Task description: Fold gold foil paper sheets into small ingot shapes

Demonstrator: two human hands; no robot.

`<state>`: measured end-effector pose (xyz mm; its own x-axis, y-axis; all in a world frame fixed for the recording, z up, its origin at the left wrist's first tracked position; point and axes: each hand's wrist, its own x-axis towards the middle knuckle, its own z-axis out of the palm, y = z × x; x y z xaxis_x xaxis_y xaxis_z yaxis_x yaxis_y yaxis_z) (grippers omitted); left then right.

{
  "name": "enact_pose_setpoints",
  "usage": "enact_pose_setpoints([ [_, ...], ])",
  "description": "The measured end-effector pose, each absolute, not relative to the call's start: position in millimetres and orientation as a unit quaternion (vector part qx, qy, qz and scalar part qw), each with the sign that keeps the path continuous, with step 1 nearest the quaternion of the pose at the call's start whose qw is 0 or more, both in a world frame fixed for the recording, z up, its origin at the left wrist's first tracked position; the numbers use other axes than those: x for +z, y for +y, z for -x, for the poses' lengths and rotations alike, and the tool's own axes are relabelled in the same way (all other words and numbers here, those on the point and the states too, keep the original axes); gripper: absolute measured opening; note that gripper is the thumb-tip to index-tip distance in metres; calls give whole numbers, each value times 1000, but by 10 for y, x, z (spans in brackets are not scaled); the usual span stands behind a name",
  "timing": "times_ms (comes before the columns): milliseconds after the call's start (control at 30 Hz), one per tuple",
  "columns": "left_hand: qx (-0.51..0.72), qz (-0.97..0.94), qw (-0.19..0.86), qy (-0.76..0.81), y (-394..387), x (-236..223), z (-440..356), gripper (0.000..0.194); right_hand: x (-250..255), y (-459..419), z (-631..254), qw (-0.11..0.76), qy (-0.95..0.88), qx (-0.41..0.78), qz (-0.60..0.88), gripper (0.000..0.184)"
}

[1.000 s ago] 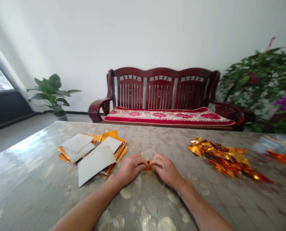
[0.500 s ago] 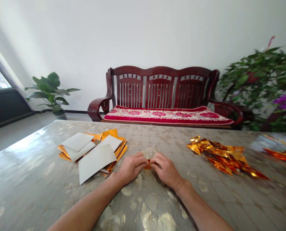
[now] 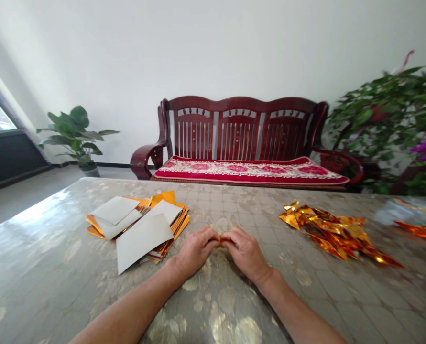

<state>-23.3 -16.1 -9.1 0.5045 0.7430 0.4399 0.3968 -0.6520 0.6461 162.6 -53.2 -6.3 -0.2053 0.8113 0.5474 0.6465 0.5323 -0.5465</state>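
Observation:
My left hand point(image 3: 199, 246) and my right hand point(image 3: 244, 251) meet above the middle of the table, with fingers pinched. Between the fingertips shows a sliver of orange foil paper point(image 3: 220, 242), mostly hidden by the fingers. Left of my hands lies a loose stack of foil paper sheets point(image 3: 179, 226), gold-orange on one face, with several white backs point(image 3: 144, 241) turned up. A heap of folded gold foil pieces point(image 3: 327, 229), shiny and pointed, rests to the right, apart from my right hand.
The table point(image 3: 76, 286) has a glossy patterned cover. At its far right are a clear plastic bag point(image 3: 406, 210) and more orange foil point(image 3: 422, 230). Beyond stand a dark red wooden bench point(image 3: 237, 129) with a red floral cushion point(image 3: 248, 172), and potted plants point(image 3: 74, 136) on both sides.
My fingertips have come closer together, and less of the orange foil paper shows between them. The stack and the heap lie as before.

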Motion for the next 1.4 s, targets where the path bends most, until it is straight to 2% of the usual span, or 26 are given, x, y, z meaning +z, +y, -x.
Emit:
enact_pose_setpoints([
  [67,378,-808,260,370,-150,-119,225,5,-90,-514,-1608,425,-739,117,510,21],
  [133,384,-784,268,408,-135,-142,221,17,-112,-495,-1588,429,-704,140,548,32],
  [200,379,-773,273,430,-120,-146,221,22,-117,-485,-1566,424,-684,158,572,36],
  [333,354,-784,285,423,-121,-98,222,10,-60,-507,-1523,405,-688,168,578,23],
  [433,333,-792,276,431,-134,-62,222,14,-7,-542,-1510,393,-691,186,577,18],
  [700,309,-828,221,414,-126,-90,277,16,49,-562,-1567,369,-671,237,598,18],
  [800,294,-844,179,412,-148,-78,291,19,75,-558,-1585,350,-690,213,597,18],
  [1100,282,-850,151,418,-193,-16,276,28,98,-567,-1580,333,-725,148,584,19],
  [1267,227,-866,78,440,-195,-4,302,38,108,-557,-1596,307,-733,191,576,23],
  [1400,211,-874,59,433,-183,-18,324,40,127,-528,-1653,282,-751,228,551,30],
])
